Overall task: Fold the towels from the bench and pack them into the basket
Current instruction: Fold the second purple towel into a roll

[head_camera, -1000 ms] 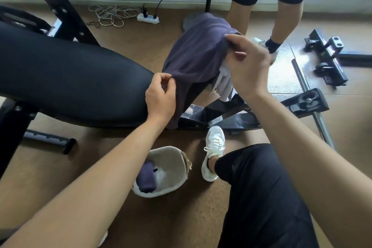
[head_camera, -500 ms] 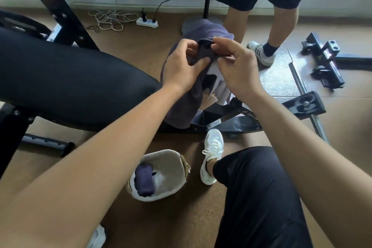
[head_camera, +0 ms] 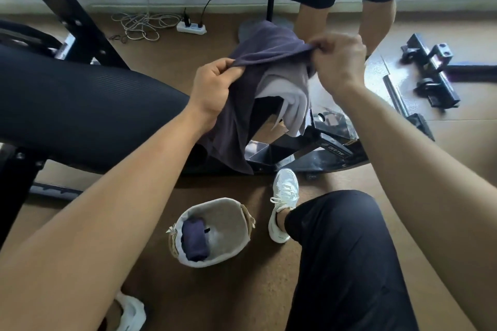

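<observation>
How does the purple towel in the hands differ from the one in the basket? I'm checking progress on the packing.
The held towel is unfolded and hangs loose over the bench end; the basket towel is folded into a compact bundle. The held towel is pinched along its top edge by the left hand and right hand; the basket towel lies untouched inside the basket. The basket towel looks darker. Both are purple cloth.

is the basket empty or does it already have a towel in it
Not empty: one folded dark towel lies against the left inner side of the basket; the rest of its light lining is bare.
</observation>
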Action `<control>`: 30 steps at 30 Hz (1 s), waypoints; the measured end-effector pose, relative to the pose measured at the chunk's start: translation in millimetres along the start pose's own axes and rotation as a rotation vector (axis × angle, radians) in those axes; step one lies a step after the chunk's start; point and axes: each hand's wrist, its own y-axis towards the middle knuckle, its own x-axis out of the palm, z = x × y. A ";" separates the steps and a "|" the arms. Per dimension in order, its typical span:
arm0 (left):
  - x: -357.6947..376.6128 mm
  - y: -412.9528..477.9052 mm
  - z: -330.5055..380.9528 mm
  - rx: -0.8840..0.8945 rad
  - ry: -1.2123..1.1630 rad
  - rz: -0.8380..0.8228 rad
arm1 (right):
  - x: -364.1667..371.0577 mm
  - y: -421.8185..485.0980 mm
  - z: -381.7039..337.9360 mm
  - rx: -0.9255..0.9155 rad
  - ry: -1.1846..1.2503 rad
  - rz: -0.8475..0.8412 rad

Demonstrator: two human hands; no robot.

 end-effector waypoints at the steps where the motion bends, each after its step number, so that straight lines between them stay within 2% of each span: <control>1: -2.8 -0.8 2.8 -0.052 -0.042 0.013 | 0.1 4.2 -11.7 -0.071 0.023 -0.035; 5: -17.7 -6.4 11.0 -0.195 -0.093 0.050 | 19.0 9.2 -52.3 -0.250 0.124 -0.249; 8: -24.6 -5.8 15.8 -0.238 -0.158 0.093 | 30.8 -8.2 -66.1 -0.344 0.079 -0.416; 11: -26.3 2.3 23.7 -0.267 -0.173 0.103 | 33.1 -25.3 -61.4 -0.424 0.036 -0.500; 15: -22.8 2.8 22.0 -0.343 -0.081 0.063 | 42.4 -47.9 -56.4 -0.494 0.073 -0.571; 17: -27.6 -0.1 10.3 -0.346 -0.070 0.118 | 48.7 -59.1 -52.9 -0.536 0.079 -0.594; 20: -43.7 -16.0 -3.8 -0.403 -0.174 0.235 | 54.6 -73.8 -51.0 -0.566 0.077 -0.572; 24: -79.3 -52.4 -15.7 -0.465 -0.337 0.357 | 70.2 -90.1 -46.5 -0.621 0.035 -0.350; 26: -93.4 -75.1 -16.2 -0.442 -0.365 0.345 | 78.1 -96.6 -41.9 -0.600 0.006 -0.303; 28: -98.7 -97.9 -13.1 -0.384 -0.424 0.328 | 85.1 -108.8 -38.8 -0.563 -0.019 -0.368; 30: -98.2 -119.6 -8.7 -0.324 -0.460 0.362 | 94.5 -130.2 -37.8 -0.503 -0.022 -0.503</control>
